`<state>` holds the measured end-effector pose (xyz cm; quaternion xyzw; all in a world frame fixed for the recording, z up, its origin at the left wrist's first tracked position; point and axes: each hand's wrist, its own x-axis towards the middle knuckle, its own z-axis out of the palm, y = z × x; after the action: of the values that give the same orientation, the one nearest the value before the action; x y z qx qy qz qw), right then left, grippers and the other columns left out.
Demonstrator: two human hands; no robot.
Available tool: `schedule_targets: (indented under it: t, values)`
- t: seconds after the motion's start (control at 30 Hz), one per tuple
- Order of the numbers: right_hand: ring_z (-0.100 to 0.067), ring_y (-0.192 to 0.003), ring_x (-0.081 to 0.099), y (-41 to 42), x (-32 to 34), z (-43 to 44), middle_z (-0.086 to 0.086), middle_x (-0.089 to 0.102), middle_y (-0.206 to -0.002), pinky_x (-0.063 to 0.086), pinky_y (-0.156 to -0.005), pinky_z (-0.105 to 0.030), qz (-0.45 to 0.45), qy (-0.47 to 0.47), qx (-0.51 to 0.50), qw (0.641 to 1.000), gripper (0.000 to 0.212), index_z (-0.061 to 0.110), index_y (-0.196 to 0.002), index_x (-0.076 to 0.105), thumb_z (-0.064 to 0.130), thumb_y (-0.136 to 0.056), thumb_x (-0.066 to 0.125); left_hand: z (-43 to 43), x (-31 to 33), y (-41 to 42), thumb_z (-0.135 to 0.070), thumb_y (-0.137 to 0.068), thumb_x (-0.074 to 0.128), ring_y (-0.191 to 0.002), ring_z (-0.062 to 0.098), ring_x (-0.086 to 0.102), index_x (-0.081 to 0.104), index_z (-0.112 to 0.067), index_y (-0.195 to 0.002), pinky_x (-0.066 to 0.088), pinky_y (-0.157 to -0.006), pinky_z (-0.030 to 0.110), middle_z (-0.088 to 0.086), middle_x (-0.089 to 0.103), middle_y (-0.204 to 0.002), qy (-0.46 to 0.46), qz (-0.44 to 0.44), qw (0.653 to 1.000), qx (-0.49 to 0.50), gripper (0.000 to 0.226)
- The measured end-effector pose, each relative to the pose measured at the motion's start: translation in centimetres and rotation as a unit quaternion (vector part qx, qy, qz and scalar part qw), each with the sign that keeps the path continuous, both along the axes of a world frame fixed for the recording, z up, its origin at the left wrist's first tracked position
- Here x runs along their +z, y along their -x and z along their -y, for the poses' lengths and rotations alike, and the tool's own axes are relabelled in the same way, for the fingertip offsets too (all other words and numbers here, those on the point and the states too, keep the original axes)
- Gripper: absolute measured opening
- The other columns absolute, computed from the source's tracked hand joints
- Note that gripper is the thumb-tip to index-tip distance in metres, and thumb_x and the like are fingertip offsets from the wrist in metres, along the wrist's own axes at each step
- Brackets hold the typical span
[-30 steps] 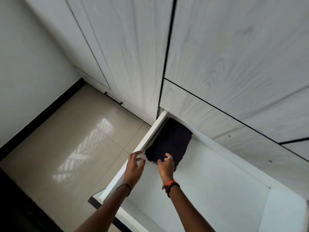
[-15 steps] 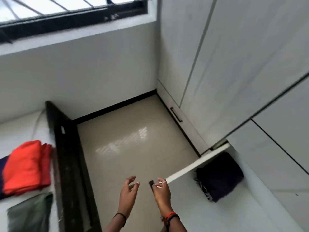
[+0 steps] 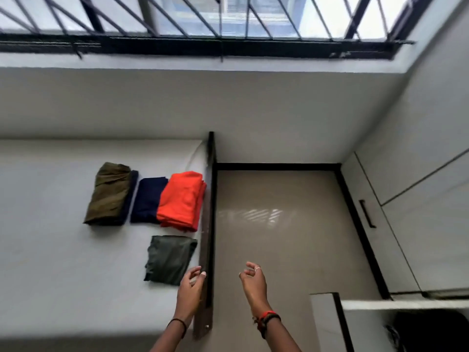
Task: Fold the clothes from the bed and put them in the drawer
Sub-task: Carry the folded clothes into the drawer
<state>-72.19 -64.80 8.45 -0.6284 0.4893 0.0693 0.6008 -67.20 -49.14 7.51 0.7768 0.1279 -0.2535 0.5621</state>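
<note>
Four folded clothes lie on the white bed: an olive piece, a navy piece, an orange piece and a dark green piece nearest me. My left hand hovers over the bed's edge just right of the dark green piece, fingers loosely curled, holding nothing. My right hand hangs over the floor, relaxed and empty. At the bottom right the open drawer holds a dark folded garment.
A dark wooden bed board runs between the bed and the beige tiled floor. White wardrobe doors with a black handle line the right side. A barred window sits above the wall.
My view has swung left from the drawer to the bed. Both hands let go of the dark garment, left the drawer and now reach toward the bed, empty.
</note>
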Motion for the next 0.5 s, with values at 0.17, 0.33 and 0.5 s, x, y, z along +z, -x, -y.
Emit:
schedule_targets:
  t: [0.17, 0.33, 0.5]
  values:
    - [-0.019, -0.083, 0.054, -3.6, -0.9, -4.4, 0.003, 0.055, -0.081, 0.047, -0.084, -0.034, -0.02, -0.009, 0.047, 0.999, 0.032, 0.003, -0.119, 0.052, 0.002, -0.087, 0.055, -5.1, -1.0, -3.2, -0.017, -0.093, 0.057, -0.105, 0.024, 0.059, 0.059, -0.011, -0.111, 0.043, -0.086, 0.029, 0.008, 0.063, -0.109, -0.022, -0.013, 0.999, 0.046, 0.019]
    - [-0.016, -0.087, 0.056, -7.4, -3.7, -7.2, 0.003, 0.056, -0.085, 0.047, -0.092, -0.037, -0.021, -0.065, 0.096, 0.993, 0.031, 0.013, -0.111, 0.045, 0.015, -0.087, 0.065, -8.4, -3.8, -6.7, -0.017, -0.095, 0.055, -0.102, 0.025, 0.056, 0.058, -0.003, -0.115, 0.039, -0.083, 0.027, 0.009, 0.059, -0.105, -0.074, -0.019, 0.995, 0.071, 0.025]
    - [-0.011, -0.056, 0.038, -12.3, -11.7, -9.9, 0.001, 0.042, -0.066, 0.037, -0.06, -0.028, -0.083, -0.078, 0.156, 0.981, 0.04, 0.024, -0.066, 0.037, 0.041, -0.076, 0.072, -11.6, -8.5, -10.2, -0.016, -0.093, 0.057, -0.106, 0.032, 0.056, 0.058, 0.002, -0.115, 0.042, -0.088, 0.032, 0.019, 0.061, -0.112, -0.137, -0.032, 0.986, 0.084, 0.029]
